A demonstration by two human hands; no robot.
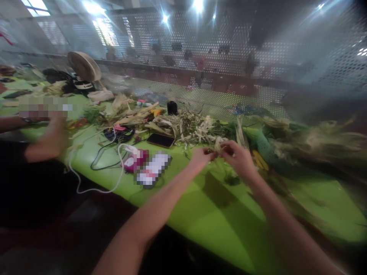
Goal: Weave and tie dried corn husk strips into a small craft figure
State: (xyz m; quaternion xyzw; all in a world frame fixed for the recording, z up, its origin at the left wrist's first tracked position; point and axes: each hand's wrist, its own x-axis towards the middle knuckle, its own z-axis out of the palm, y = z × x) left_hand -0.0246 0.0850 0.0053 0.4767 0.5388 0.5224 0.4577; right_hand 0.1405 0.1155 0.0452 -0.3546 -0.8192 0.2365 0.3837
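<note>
Just above the green tabletop (183,206), my left hand (202,157) and my right hand (236,154) meet with fingertips pinched together. Between them is a small pale piece that looks like dried corn husk (218,145); its exact shape is blurred and partly covered by my fingers. Right behind it lies a loose heap of shredded husk (200,128). A pale upright husk leaf (240,131) stands beyond my right hand, and yellow strips (260,160) lie to its right.
A black phone (161,140), a pixelated phone-like slab (153,170), a magenta power block (134,160) and a white cable (94,190) lie left of my hands. A fan (84,67) stands farther back. At left, a co-worker's arm (48,141) reaches over the table. Large husk bundles (315,141) lie right.
</note>
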